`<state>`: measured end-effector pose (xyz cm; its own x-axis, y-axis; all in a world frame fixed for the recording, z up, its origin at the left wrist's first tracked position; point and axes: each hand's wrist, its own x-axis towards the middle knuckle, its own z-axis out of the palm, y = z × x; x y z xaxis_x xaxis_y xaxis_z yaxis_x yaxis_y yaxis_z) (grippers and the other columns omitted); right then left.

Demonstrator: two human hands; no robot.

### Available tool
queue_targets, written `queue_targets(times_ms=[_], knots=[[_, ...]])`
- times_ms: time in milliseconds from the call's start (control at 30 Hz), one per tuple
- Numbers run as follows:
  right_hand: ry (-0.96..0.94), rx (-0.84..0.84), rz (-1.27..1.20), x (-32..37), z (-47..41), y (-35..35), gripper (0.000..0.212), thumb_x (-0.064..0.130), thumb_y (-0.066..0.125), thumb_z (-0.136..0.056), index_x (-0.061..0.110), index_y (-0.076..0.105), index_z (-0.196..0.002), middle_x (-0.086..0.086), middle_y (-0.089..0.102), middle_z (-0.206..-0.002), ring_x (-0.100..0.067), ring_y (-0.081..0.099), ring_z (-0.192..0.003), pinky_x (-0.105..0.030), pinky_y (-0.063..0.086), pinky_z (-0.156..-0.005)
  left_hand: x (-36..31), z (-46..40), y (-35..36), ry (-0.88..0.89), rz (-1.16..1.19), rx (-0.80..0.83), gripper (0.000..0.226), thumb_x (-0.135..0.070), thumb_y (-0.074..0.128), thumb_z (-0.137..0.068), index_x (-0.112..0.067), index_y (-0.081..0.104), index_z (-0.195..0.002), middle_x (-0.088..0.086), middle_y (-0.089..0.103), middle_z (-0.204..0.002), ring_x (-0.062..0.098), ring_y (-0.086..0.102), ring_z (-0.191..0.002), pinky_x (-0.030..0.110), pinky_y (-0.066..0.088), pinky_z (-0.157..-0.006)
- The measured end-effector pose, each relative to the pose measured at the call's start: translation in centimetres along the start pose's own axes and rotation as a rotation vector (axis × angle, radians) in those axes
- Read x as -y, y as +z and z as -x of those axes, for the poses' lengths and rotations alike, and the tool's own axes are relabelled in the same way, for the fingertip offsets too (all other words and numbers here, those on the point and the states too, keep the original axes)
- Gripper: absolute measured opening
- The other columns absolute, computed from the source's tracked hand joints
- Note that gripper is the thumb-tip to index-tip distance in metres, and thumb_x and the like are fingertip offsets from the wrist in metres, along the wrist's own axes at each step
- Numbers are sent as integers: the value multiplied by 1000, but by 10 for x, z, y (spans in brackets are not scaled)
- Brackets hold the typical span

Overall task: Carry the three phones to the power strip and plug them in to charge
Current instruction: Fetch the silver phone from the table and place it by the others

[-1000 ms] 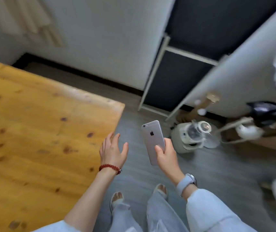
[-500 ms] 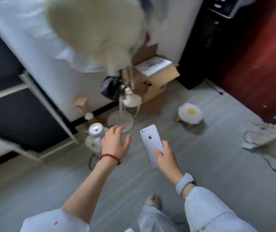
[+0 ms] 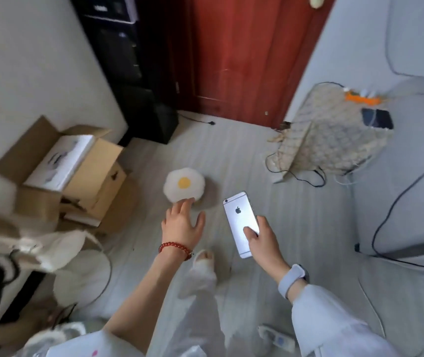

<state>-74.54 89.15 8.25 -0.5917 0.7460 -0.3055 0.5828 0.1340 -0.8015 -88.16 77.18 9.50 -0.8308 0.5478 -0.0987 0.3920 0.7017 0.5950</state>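
My right hand [image 3: 262, 240] grips a silver phone [image 3: 239, 217], back side up, held over the grey floor. Beside it my left hand [image 3: 181, 222], with a red bead bracelet at the wrist, is empty with fingers spread. Far right, an orange power strip [image 3: 361, 99] with white plugs in it lies on a patterned cloth [image 3: 329, 135]. Two dark phones [image 3: 377, 118] lie just below the strip, with white cables running to them.
A fried-egg shaped cushion [image 3: 183, 185] lies on the floor ahead of my left hand. Open cardboard boxes [image 3: 77, 171] stand at the left. A red door [image 3: 244, 52] is ahead. Black cables [image 3: 391, 210] trail over grey bedding on the right. A white power strip [image 3: 276, 338] lies near my feet.
The view has swung right, away from the wooden table, past the boxes and towards the door and orange power strip. My right hand keeps the silver phone; my left stays empty.
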Motion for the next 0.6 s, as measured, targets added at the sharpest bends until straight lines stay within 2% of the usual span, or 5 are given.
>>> queue_targets(times_ms=[133, 267, 500, 600], knots=[[54, -111, -34, 5, -96, -35, 18, 10, 49, -88, 5, 48, -106, -4, 55, -94, -27, 54, -87, -28, 36, -69, -50, -106, 37, 90, 13, 89, 44, -29, 53, -85, -14, 46, -126, 8, 46, -136, 28, 38, -125, 42, 33, -101], [131, -213, -69, 24, -200, -78, 21, 9, 50, -88, 2, 48, -108, -12, 61, -101, -28, 56, -92, -28, 36, -70, -109, -220, 69, 196, 20, 156, 45, -30, 52, -86, -16, 45, -127, 6, 47, -135, 26, 40, -124, 42, 35, -102], [182, -342, -132, 40, -327, -170, 9, 9, 50, -88, 7, 49, -96, -1, 54, -85, -23, 50, -78, -27, 30, -60, -238, -362, 135, 363, -37, 322, 43, -30, 49, -87, -14, 44, -128, 9, 46, -134, 29, 41, -122, 41, 34, -101], [195, -405, -156, 27, -368, -213, 8, 9, 49, -89, 9, 49, -96, 0, 54, -82, -24, 51, -78, -31, 38, -64, -292, -398, 174, 433, -38, 397, 42, -30, 48, -88, -15, 44, -127, 8, 47, -133, 28, 41, -122, 43, 36, -101]])
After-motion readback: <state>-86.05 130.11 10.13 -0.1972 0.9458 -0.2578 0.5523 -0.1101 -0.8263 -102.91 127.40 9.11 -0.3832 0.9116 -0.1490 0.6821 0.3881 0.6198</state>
